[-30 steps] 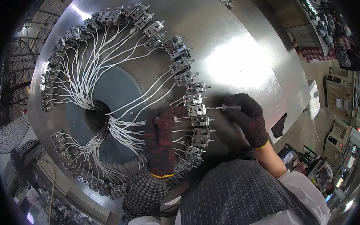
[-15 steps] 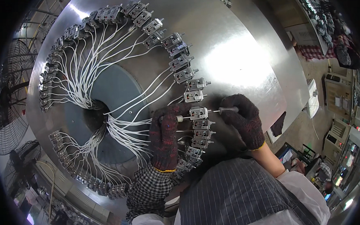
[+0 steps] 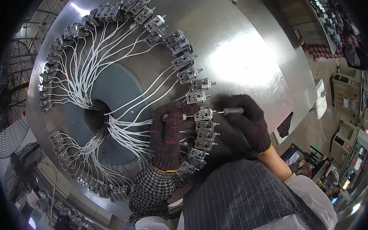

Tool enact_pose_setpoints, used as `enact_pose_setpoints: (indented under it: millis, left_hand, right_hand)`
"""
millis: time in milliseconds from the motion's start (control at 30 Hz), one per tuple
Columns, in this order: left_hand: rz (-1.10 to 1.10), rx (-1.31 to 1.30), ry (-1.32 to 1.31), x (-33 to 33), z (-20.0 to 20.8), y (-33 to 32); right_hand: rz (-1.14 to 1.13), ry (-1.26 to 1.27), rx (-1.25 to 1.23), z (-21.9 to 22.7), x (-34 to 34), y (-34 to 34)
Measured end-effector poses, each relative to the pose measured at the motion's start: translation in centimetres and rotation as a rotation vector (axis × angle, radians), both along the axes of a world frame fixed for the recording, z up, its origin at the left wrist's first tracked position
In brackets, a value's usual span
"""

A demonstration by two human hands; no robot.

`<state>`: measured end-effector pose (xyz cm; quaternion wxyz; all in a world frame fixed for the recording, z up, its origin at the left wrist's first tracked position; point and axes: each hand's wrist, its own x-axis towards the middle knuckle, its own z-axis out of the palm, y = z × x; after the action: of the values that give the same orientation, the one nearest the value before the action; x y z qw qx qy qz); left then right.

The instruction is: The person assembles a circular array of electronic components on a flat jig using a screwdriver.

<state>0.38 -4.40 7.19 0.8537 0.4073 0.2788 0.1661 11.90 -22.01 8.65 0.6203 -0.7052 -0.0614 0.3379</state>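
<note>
Both my hands wear dark knitted gloves with red flecks and yellow cuffs. Between them lies a small boxy metal unit (image 3: 204,113) with a threaded stem on its right side. My left hand (image 3: 166,134) is closed around a thin-shafted screwdriver (image 3: 183,117) that points into the unit's left side, and its fingertips reach the unit's upper left corner. From the right, my right hand (image 3: 249,122) grips a grey-handled driver tool (image 3: 233,111), its thin shaft lined up with the stem. Whether that tip touches the stem I cannot tell.
Similar metal units ring the steel table (image 3: 212,13), each on a white cable (image 3: 130,125). The cables gather at a hole in a round grey plate (image 3: 122,83). A dark cloth (image 3: 285,125) lies at the right edge. A large fan (image 3: 10,97) stands left; other people work farther off.
My left fingers have moved right onto the unit's corner. More of the right-hand tool's grey handle shows now, and the unit has tilted slightly.
</note>
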Motion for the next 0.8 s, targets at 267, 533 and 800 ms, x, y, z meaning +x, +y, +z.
enact_pose_setpoints:
  millis: [267, 533, 800]
  left_hand:
    - [-0.078, 0.042, 0.305, 0.5, 2.4, 0.4]
    - [-0.068, 0.129, 0.096, -0.4, 0.2, 0.1]
    - [-0.084, 0.119, -0.024, -0.1, -0.4, 0.1]
  right_hand:
    - [-0.022, 0.113, -0.084, 0.5, 0.0, 0.3]
    - [0.044, 0.122, -0.157, 0.8, 0.1, -0.1]
    - [0.125, -0.171, -0.138, 0.2, -0.1, -0.4]
